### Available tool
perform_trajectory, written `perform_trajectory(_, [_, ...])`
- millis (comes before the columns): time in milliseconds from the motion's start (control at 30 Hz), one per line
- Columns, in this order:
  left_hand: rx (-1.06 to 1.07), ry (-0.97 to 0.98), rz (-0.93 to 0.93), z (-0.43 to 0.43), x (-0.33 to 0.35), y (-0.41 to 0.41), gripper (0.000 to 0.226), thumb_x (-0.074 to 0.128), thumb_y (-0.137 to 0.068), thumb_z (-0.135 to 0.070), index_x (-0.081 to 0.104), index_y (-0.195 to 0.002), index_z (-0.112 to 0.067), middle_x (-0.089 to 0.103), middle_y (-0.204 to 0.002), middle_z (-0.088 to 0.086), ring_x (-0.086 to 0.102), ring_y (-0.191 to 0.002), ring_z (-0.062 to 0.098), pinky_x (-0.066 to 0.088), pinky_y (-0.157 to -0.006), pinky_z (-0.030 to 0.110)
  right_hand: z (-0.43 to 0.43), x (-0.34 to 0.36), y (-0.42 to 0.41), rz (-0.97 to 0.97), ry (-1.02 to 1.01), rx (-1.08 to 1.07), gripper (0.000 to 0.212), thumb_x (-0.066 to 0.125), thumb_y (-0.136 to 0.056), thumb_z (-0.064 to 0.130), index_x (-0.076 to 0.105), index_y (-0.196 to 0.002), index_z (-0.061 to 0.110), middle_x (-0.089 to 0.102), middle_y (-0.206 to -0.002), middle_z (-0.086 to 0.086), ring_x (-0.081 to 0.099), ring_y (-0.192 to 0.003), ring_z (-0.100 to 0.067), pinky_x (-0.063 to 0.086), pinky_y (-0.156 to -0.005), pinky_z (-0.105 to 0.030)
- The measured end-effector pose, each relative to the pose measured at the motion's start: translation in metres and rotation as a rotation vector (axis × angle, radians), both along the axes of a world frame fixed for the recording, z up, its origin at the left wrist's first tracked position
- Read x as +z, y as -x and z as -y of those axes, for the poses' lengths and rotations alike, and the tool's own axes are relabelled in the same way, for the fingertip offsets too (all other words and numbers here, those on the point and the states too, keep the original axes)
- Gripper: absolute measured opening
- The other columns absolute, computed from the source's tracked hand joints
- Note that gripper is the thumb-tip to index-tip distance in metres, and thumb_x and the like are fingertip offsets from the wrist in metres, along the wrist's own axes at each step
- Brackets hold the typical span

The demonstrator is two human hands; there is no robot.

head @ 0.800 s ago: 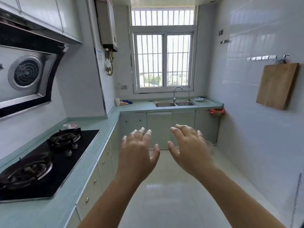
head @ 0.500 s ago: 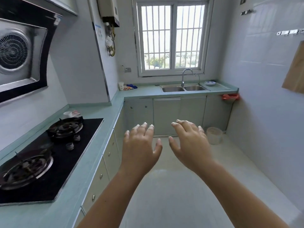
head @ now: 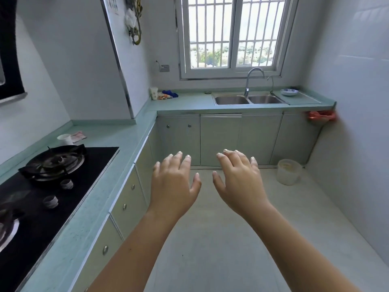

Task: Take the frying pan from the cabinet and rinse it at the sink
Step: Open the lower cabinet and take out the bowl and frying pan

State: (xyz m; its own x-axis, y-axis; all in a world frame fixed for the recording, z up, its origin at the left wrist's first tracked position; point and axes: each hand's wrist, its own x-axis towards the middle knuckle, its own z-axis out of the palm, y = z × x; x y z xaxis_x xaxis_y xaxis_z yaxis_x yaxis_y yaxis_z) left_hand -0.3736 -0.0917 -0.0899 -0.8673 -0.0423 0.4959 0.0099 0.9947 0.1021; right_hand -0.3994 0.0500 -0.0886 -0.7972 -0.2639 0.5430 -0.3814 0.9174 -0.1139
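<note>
- We find both hands empty. The left hand (head: 174,182) and the right hand (head: 237,182) are held out above the floor (head: 210,249), fingers (head: 186,163) spread and slightly bent, touching nothing.
- We see no pan anywhere in view. We judge that it sits behind a cabinet door, but we cannot tell which one.
- Every cabinet (head: 221,140) under the tabletop (head: 185,102) shows a shut door.
- The sink (head: 248,100) lies at the far end below the window, well apart from the hands. Its basins look bare, and we make out no water at the tap (head: 248,83).
- Our judgement is that no step is complete. Still to do: opening a cabinet, taking the pan, carrying it to the sink and rinsing it.
</note>
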Motion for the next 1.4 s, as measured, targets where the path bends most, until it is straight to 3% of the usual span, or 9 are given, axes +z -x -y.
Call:
perform_trajectory(367, [0.073,0.068,0.064,-0.005,-0.020,0.176,0.053,0.039,-0.074,-0.038,0.072,-0.103,-0.009,0.073,-0.107,0.013,0.069,-0.099,0.030,0.054,-0.081,0.050,0.003,-0.030,0.191,0.002,-0.067,0.054,0.049,0.038,-0.076,0.036,0.071,-0.101,0.009,0.072,-0.105,-0.009,0.069,-0.100,-0.030,0.052,-0.080,-0.055])
perform_trajectory(600, [0.084,0.033,0.099,0.031,-0.049,0.297,0.053,0.038,-0.074,-0.037,0.072,-0.104,-0.009,0.072,-0.108,0.013,0.069,-0.100,0.031,0.054,-0.081,0.051,0.044,-0.054,0.314,-0.043,-0.107,0.100,0.047,0.039,-0.076,0.033,0.070,-0.102,0.009,0.072,-0.105,-0.008,0.069,-0.100,-0.028,0.053,-0.081,-0.053])
perform_trajectory(767, [0.133,-0.027,0.113,0.083,-0.050,0.387,0.052,0.039,-0.075,-0.036,0.071,-0.105,-0.009,0.072,-0.109,0.013,0.068,-0.101,0.031,0.053,-0.082,0.051,0.099,-0.047,0.411,-0.047,-0.113,0.167,0.040,0.060,-0.070,0.029,0.070,-0.103,0.008,0.072,-0.107,-0.008,0.068,-0.101,-0.029,0.052,-0.083,-0.054])
perform_trajectory(967, [0.201,-0.107,0.140,0.132,-0.055,0.467,0.051,0.040,-0.076,-0.035,0.070,-0.107,-0.006,0.071,-0.110,0.015,0.067,-0.103,0.033,0.052,-0.084,0.053,0.151,-0.048,0.498,-0.019,-0.117,0.224,0.046,0.041,-0.077,0.033,0.069,-0.104,0.010,0.071,-0.108,-0.007,0.068,-0.103,-0.029,0.052,-0.083,-0.053])
perform_trajectory(1167, [0.270,-0.157,0.191,0.157,-0.067,0.530,0.052,0.040,-0.077,-0.035,0.069,-0.109,-0.005,0.071,-0.111,0.015,0.067,-0.104,0.032,0.053,-0.085,0.052,0.183,-0.061,0.574,0.007,-0.084,0.303,0.046,0.040,-0.076,0.033,0.069,-0.103,0.010,0.071,-0.108,-0.007,0.068,-0.103,-0.029,0.052,-0.083,-0.053])
perform_trajectory(1300, [0.343,-0.172,0.211,0.169,-0.076,0.582,0.052,0.040,-0.077,-0.035,0.069,-0.107,-0.005,0.071,-0.110,0.015,0.068,-0.102,0.032,0.055,-0.084,0.051,0.202,-0.074,0.633,0.029,-0.078,0.382,0.038,0.052,-0.074,0.029,0.070,-0.102,0.009,0.072,-0.106,-0.008,0.068,-0.102,-0.030,0.052,-0.082,-0.055])
perform_trajectory(1400, [0.421,-0.198,0.197,0.176,-0.081,0.628,0.051,0.040,-0.078,-0.035,0.069,-0.109,-0.005,0.071,-0.111,0.016,0.067,-0.103,0.033,0.053,-0.085,0.050,0.214,-0.077,0.688,0.041,-0.102,0.441,0.043,0.042,-0.077,0.032,0.069,-0.102,0.010,0.071,-0.107,-0.007,0.068,-0.102,-0.029,0.051,-0.083,-0.055])
